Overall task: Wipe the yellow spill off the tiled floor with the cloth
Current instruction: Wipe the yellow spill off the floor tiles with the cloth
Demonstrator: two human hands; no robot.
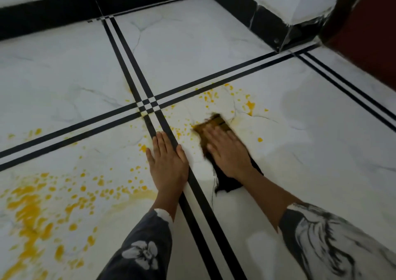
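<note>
Both hands, left [167, 161] and right [228, 152], lie flat, palms down, fingers extended.

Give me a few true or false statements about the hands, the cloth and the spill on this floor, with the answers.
1. The right hand presses the cloth. True.
2. The left hand holds a second cloth. False: it lies flat and bare on the floor.
3. The heaviest spill lies at lower left. True.
4. The cloth is clean white. False: it is dark, stained yellow at its far end.
5. The floor is all wiped. False: yellow drops remain.
</note>
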